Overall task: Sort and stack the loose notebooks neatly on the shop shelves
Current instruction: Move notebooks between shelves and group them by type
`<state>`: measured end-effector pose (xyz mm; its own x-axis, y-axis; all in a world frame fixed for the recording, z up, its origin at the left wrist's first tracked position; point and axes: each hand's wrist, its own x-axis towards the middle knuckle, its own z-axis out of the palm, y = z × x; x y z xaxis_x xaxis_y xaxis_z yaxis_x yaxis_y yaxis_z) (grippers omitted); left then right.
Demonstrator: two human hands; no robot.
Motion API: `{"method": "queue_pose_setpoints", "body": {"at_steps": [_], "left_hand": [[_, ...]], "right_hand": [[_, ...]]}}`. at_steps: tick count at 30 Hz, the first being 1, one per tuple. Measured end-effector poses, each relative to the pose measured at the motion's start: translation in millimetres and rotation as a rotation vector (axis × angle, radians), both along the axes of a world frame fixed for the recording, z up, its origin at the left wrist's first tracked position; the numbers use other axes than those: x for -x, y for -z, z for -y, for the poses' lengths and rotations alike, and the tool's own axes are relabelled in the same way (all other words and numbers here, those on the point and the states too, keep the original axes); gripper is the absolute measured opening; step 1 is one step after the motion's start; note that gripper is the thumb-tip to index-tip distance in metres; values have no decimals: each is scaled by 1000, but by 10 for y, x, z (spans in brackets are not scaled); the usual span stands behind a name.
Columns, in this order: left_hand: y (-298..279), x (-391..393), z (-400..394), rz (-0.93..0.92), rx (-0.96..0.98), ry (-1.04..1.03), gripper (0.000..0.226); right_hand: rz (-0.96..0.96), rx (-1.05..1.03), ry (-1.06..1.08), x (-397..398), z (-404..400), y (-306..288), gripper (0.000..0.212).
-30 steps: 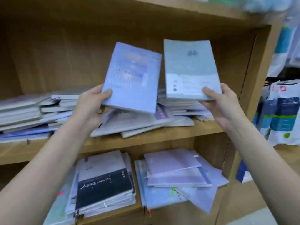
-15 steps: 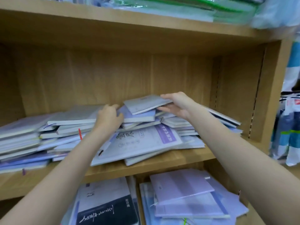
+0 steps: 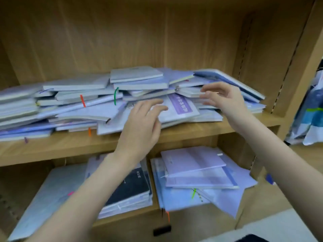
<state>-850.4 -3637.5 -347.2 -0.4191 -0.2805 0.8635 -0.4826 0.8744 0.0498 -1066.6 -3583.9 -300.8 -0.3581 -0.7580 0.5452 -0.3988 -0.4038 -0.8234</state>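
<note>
My left hand (image 3: 141,126) reaches over the front edge of the light wooden shop shelf (image 3: 57,147), fingers spread and loose, holding nothing, fingertips just at a white notebook with a purple label (image 3: 178,109). My right hand (image 3: 225,98) hovers beside it to the right, fingers loosely curled and apart, also holding nothing, close to the edges of the messy heap of pale blue and lilac loose notebooks (image 3: 87,102) that fills this shelf. On the shelf below lie a black-covered notebook (image 3: 129,189) on its pile and a slanted stack of lilac notebooks (image 3: 195,165).
</note>
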Motion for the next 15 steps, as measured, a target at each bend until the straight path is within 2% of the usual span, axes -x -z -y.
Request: {"method": "queue_pose_setpoints", "body": {"at_steps": [2, 4, 7, 10, 13, 15], "left_hand": [[402, 150, -138, 108, -9, 88, 33], [834, 306, -111, 278, -78, 93, 36], [1393, 503, 88, 447, -265, 37, 40], [1678, 687, 272, 577, -419, -17, 38], [1836, 916, 509, 680, -507, -89, 39], [1942, 1071, 656, 748, -616, -135, 50]], "right_hand": [[54, -7, 11, 140, -274, 296, 12], [63, -94, 49, 306, -470, 702, 10], [-73, -342, 89, 605, -514, 1402, 10], [-244, -557, 161, 965, -351, 1962, 27], [-258, -683, 198, 1252, -43, 2336, 39], [-212, -724, 240, 1398, 195, 2514, 43]]}}
